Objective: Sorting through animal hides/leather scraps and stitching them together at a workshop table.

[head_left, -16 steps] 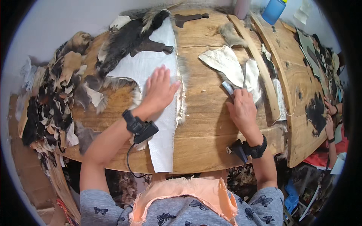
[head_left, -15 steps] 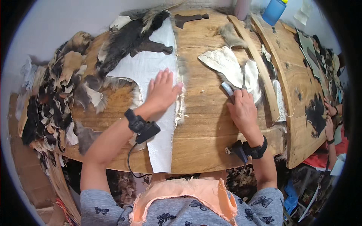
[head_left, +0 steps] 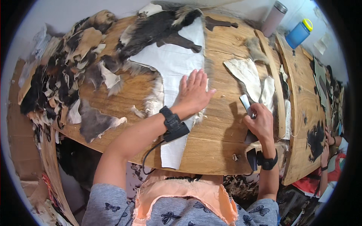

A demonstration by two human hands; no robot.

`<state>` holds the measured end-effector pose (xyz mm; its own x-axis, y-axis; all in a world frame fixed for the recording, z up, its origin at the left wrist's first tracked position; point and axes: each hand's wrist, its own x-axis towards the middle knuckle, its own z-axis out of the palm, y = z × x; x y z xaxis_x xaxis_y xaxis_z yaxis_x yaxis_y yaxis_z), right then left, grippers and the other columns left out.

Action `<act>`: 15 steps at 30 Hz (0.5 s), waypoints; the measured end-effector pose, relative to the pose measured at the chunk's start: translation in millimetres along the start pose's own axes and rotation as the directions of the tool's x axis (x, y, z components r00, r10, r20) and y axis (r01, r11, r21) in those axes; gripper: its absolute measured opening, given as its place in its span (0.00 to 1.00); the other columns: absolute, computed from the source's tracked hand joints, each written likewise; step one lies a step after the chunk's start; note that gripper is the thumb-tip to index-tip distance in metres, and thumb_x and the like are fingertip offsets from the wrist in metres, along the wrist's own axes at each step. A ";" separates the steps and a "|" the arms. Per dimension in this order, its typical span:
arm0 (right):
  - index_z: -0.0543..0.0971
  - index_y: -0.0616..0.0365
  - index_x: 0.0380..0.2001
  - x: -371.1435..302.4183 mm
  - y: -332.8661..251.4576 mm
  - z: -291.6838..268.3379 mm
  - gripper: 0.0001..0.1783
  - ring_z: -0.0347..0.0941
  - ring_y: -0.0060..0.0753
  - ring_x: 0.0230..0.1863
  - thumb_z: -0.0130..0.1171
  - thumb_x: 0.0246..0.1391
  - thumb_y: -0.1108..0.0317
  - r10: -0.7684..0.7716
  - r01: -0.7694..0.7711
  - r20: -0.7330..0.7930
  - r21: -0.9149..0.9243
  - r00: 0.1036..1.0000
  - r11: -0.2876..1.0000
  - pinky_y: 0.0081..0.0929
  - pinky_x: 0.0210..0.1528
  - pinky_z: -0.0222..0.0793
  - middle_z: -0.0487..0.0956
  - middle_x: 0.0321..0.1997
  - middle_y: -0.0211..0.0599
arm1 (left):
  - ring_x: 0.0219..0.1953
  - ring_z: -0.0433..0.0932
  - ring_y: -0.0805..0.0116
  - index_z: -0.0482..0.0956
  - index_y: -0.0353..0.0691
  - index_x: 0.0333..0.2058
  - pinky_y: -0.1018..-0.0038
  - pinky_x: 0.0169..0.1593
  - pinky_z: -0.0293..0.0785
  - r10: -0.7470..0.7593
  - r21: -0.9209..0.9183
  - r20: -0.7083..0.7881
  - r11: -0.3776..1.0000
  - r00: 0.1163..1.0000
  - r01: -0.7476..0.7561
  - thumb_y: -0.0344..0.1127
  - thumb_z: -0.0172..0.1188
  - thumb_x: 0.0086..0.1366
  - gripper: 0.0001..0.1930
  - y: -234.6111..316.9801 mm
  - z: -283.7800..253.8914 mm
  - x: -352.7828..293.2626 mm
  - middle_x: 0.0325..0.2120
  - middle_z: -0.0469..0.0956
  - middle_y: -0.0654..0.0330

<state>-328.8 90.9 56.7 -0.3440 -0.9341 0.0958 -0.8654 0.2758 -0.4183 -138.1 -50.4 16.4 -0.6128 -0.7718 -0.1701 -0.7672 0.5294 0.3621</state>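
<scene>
My left hand [head_left: 194, 92] lies flat with fingers outstretched on a long white sheet [head_left: 174, 148], which covers part of a fur pelt [head_left: 154, 98] whose pale fringe shows along its edges. In my right hand [head_left: 261, 122] is a small flat silver-grey tool, like a blade [head_left: 246, 103], gripped between thumb and curled fingers. That hand is over the table beside two white-backed pieces of hide [head_left: 246, 75]. On the sheet's far part rest a dark T-shaped piece [head_left: 180, 42] and a black furry pelt [head_left: 149, 32].
Fur scraps [head_left: 56, 79] are heaped at the left of the wooden table [head_left: 124, 88]. Wooden strips [head_left: 272, 73] run along the right side. A pink flask [head_left: 274, 19] and a blue bottle [head_left: 299, 34] stand at the back. Another person's hands [head_left: 326, 148] are at the far right.
The whole view has shifted, so the table's things appear farther right. My right hand seems to have lifted slightly with the tool, now tilted more upright. My left hand stays on the sheet.
</scene>
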 end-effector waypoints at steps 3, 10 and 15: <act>0.75 0.62 0.28 5.5 -21.3 -3.3 0.14 0.74 0.45 0.24 0.57 0.35 0.65 0.057 -0.067 0.068 0.151 0.996 0.986 0.31 0.31 0.69 0.77 0.24 0.48 | 0.67 0.32 0.61 0.43 0.33 0.62 0.59 0.66 0.27 0.013 -0.090 0.054 0.996 0.998 -0.008 0.56 0.31 0.66 0.36 -2.6 -7.5 0.4 0.65 0.40 0.52; 0.79 0.60 0.30 45.5 -81.3 29.5 0.16 0.74 0.33 0.24 0.55 0.41 0.59 0.119 -0.257 0.356 0.370 0.927 0.893 0.29 0.29 0.68 0.77 0.20 0.44 | 0.66 0.45 0.59 0.41 0.31 0.62 0.67 0.67 0.34 0.078 -0.916 0.124 0.392 0.989 0.084 0.48 0.34 0.69 0.32 -45.5 -33.7 8.1 0.62 0.51 0.50; 0.80 0.63 0.26 60.7 -98.3 59.0 0.18 0.73 0.35 0.20 0.56 0.43 0.56 0.166 -0.339 0.420 0.379 0.892 0.861 0.31 0.26 0.68 0.76 0.17 0.43 | 0.64 0.50 0.62 0.40 0.23 0.60 0.70 0.65 0.46 0.168 -0.978 0.209 0.025 0.963 0.207 0.39 0.38 0.69 0.31 -64.7 -48.1 12.6 0.59 0.56 0.42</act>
<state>-243.1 -6.2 50.4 -0.2978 -0.8828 -0.3633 -0.4910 0.4680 -0.7348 -87.0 -111.3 34.9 -0.7589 -0.5809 -0.2943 0.0386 -0.4913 0.8701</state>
